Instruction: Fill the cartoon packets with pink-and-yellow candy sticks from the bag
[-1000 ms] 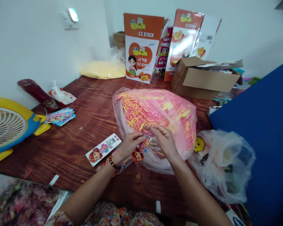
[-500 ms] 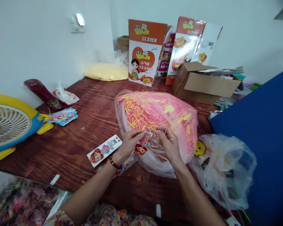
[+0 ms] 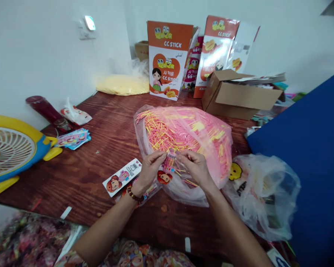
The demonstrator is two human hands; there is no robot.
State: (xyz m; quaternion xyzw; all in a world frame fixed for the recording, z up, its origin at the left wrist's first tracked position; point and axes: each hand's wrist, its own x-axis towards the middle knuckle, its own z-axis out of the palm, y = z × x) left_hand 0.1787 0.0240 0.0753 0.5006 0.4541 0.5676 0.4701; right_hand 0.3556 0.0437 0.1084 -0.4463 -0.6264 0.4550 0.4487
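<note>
A small clear printed packet (image 3: pixel 170 162) with a barcode at its top and a red-haired cartoon girl at its bottom hangs between my hands. My left hand (image 3: pixel 150 170) pinches its upper left corner. The fingers of my right hand (image 3: pixel 196 167) are closed at its upper right edge. Pink and yellow sticks show through the packet's film. Just beyond my hands lies a large clear bag (image 3: pixel 211 148) full of loose pink and yellow sticks (image 3: pixel 161 129). Left of my left hand is a white printed card (image 3: pixel 121 177), and more printed packets (image 3: pixel 150 191) lie partly under my left wrist.
A yellow and blue fan (image 3: pixel 13 148) stands at the left, near a stack of printed sachets (image 3: pixel 74 139), a tissue pack (image 3: pixel 77 114) and a dark red bottle (image 3: pixel 46 111). Cartons (image 3: pixel 167 61) and an open cardboard box (image 3: pixel 245 97) line the back. A plastic bag (image 3: pixel 267 196) sits at right beside a blue panel (image 3: pixel 308 155).
My right hand has moved left to the packet's edge, closer to my left hand. The packet now hangs more upright, with its barcode facing me. The view has shifted slightly.
</note>
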